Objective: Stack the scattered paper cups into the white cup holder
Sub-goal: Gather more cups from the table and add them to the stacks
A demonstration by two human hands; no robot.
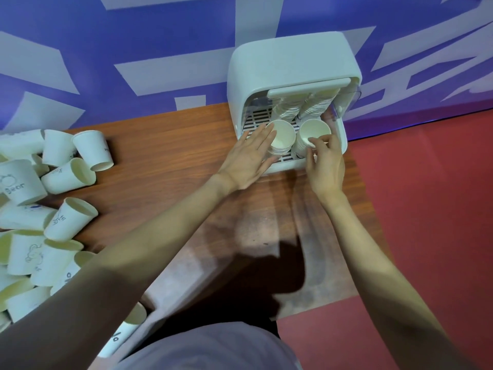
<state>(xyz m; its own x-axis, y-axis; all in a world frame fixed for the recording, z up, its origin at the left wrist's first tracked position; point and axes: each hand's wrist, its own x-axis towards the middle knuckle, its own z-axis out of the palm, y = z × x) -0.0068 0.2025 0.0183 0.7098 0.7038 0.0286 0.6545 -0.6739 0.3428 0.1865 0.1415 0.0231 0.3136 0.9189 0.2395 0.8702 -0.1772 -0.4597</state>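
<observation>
We see the white cup holder (290,62) standing at the far right end of the wooden counter (165,161), against a blue and white wall (160,36). Its front is open, and inside, on a slatted tray (256,118), stand stacks of paper cups: two at the back and two in front. Our left hand (248,156) lies flat beside the front left stack (282,137), its fingers (264,134) straight and spread, touching the stack's side without closing round it. Our right hand (324,161) has its fingers (317,141) curled, pinching the rim of the top cup on the front right stack (312,132). A heap of loose paper cups (53,204) lies tumbled at the counter's left end, well apart from the holder.
</observation>
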